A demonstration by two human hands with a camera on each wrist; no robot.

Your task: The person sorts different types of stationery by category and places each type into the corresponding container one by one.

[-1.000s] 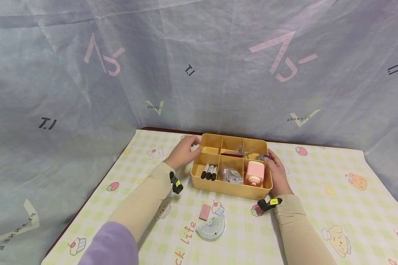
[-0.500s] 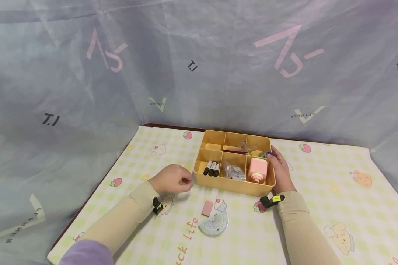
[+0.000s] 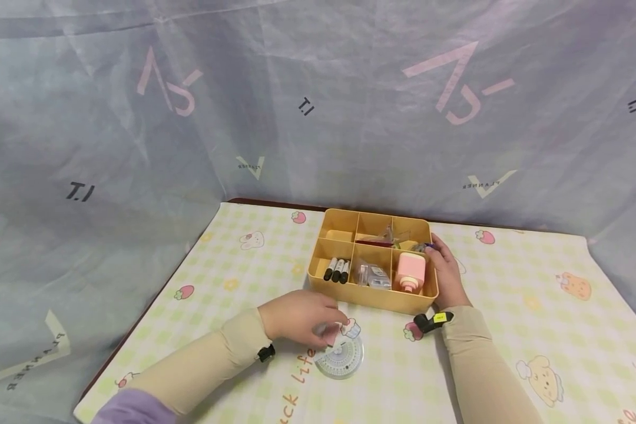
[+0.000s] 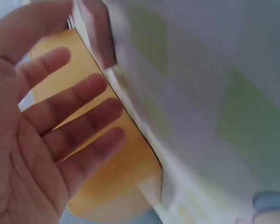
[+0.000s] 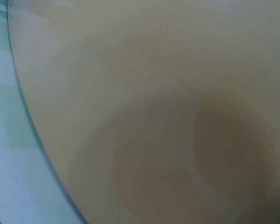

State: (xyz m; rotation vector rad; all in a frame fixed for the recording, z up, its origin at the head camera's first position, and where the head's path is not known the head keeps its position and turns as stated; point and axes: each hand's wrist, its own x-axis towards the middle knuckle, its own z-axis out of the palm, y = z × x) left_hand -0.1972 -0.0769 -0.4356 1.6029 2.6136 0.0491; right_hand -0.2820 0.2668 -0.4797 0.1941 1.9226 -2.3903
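Observation:
My left hand [image 3: 303,318] reaches over a pink eraser [image 3: 331,334], fingers loosely spread and thumb low beside it. In the left wrist view the eraser [image 4: 100,37] lies just beyond the fingers, partly overlapped at the top. A clear half-round protractor [image 3: 341,360] lies right by the eraser on the cloth. My right hand [image 3: 446,274] grips the right wall of a yellow divided organizer box [image 3: 371,298], thumb at the rim. The right wrist view is mostly filled by the box's yellow wall [image 5: 107,70].
Inside the box are black-capped markers [image 3: 337,271], a clear plastic packet [image 3: 373,275], a pink bottle [image 3: 411,270] and a dark red item [image 3: 375,243]. Its back left compartment is bare. A checked cloth [image 3: 509,330] covers the table; grey curtains hang behind and left.
My left hand has left the box's left side, come down toward me, then moved right over the eraser. My right hand stays at the box, which looks unmoved on the cloth.

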